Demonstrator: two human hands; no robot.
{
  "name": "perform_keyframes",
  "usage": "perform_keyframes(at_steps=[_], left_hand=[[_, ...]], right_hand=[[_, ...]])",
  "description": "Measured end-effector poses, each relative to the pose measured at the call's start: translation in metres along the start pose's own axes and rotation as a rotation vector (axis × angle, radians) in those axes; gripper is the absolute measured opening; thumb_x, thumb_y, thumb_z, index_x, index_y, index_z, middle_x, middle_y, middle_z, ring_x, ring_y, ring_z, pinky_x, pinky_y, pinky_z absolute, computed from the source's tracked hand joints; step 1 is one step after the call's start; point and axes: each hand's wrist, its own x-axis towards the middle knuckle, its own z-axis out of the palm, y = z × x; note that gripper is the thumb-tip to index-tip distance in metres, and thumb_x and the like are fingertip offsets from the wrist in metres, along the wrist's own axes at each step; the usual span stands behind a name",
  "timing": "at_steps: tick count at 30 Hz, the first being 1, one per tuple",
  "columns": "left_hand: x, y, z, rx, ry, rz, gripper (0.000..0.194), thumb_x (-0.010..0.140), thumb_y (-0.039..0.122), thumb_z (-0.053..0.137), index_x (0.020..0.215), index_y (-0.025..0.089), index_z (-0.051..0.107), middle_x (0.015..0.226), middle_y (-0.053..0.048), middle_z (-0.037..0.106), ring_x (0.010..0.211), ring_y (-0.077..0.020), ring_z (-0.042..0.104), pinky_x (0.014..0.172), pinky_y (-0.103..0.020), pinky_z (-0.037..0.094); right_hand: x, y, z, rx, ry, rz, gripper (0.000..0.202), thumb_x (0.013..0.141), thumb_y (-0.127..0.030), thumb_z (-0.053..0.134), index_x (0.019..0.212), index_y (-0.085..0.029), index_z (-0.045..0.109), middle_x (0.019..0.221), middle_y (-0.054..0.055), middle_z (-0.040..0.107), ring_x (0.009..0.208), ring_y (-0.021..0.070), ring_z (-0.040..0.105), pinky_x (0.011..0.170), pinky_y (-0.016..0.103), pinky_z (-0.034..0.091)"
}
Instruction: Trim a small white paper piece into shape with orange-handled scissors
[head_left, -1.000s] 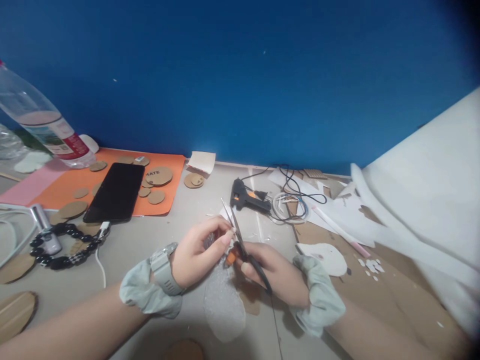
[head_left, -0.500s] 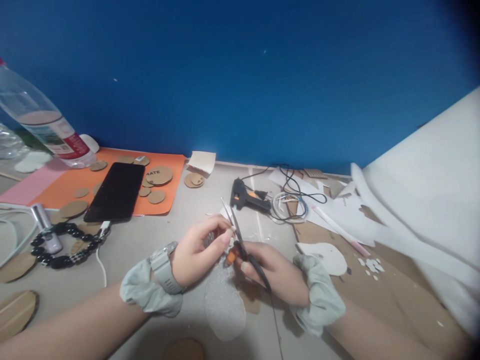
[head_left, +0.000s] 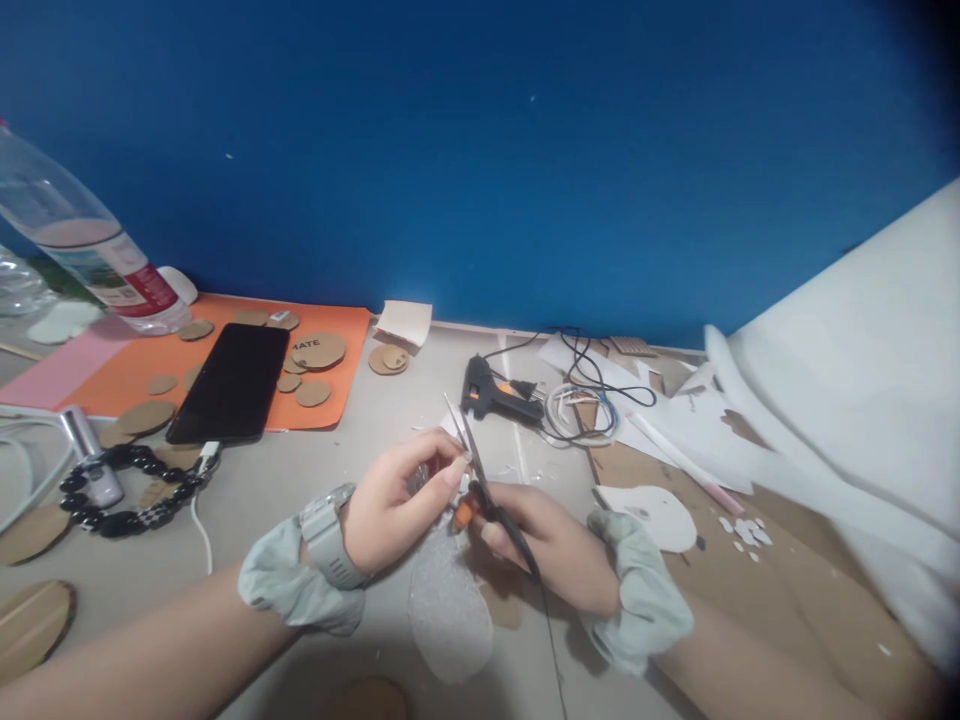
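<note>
Black-handled scissors [head_left: 517,545] are in my right hand [head_left: 551,545], their narrow blades pointing up and slightly left. My left hand [head_left: 409,500] is closed in a pinch beside the blades, on a small white piece [head_left: 464,484] that is mostly hidden by the fingers. Between the hands an orange thing [head_left: 463,515] shows, too small to identify. Below them lies a rounded, glittery whitish shape [head_left: 450,615], partly over a brown cardboard piece [head_left: 501,600].
Beyond my hands lies a black glue gun [head_left: 499,395] with cables. At left are a phone [head_left: 231,382], cardboard discs, a beaded bracelet [head_left: 120,520] and a bottle [head_left: 97,240]. White scraps [head_left: 746,530] lie on cardboard at right.
Both hands stay in nearly the same place. The view has shifted very slightly, and the scissor blades look almost unchanged.
</note>
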Motion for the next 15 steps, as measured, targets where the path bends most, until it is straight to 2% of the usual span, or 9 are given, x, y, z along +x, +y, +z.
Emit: perform_keyframes(at_steps=[10,15], left_hand=[[-0.0003,0.0009,0.0002,-0.004,0.009,-0.009,0.017,0.093,0.026,0.047,0.082,0.017,0.054,0.079,-0.002,0.057,0.077,-0.0147,0.054,0.073,-0.027,0.043],[-0.0002,0.0022,0.0003,0.021,-0.006,-0.023,0.017,0.093,0.027,0.046,0.084,0.017,0.056,0.076,-0.002,0.056,0.071,-0.0139,0.053,0.069,-0.027,0.043]], right_hand=[[0.0005,-0.0004,0.0020,0.035,0.025,-0.001,0.043,0.090,-0.056,0.042,0.089,-0.016,0.056,0.080,0.002,0.055,0.073,0.0159,0.050,0.070,0.026,0.041],[0.0016,0.0019,0.0045,0.125,0.067,0.020,0.038,0.090,-0.052,0.047,0.083,-0.016,0.055,0.070,-0.001,0.048,0.065,0.0131,0.045,0.061,0.024,0.040]])
